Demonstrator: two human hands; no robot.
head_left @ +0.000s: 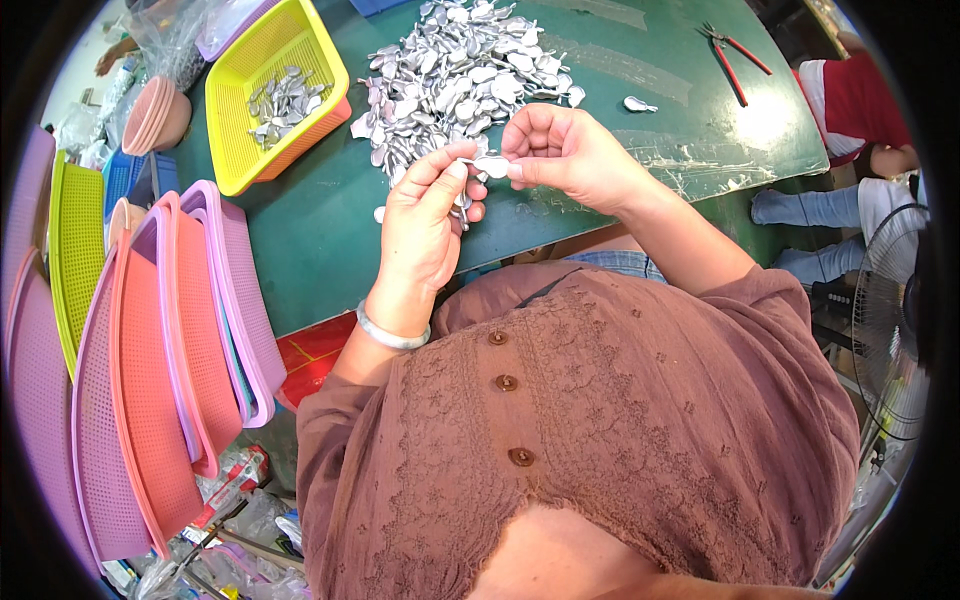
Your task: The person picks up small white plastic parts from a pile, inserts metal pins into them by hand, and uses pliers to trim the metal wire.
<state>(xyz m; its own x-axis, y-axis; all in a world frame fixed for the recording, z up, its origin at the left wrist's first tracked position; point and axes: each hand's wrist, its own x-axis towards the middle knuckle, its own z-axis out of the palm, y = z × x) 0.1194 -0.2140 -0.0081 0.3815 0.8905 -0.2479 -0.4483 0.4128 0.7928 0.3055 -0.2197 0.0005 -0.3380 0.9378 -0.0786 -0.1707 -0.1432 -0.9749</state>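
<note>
1. Fingers (453,178) on the bare left hand (415,217) are pinched close, thumb to pointer, and seem to grip the thin end of a small flat silver-grey piece (491,167).
2. Thumb and pointer of the bare right hand (575,160) are pinched too, on the round end. Its other fingers curl in, with nothing to be seen in them.
3. Look where the piece is: between both hands, over the near side of the big green flat-topped table (330,235). That is a good, bright spot for small work.
4. Squeeze just enough. Too soft and it may slip; too hard and the thin end might bend.
5. Let the left hand be the holder and the right hand do the little turns or rubs. I can't tell just what the right thumb is doing.
6. Mind the silver-grey bit (463,205) by the curled left fingers. I can't tell if they hold it.
7. Leave elbow room. From the piece, the big heap of silver-grey pieces (465,75) is at 12 o'clock, the bright yellow plastic basket (226,130) near 10, and the red-handled metal pliers (735,75) near 2.
</note>
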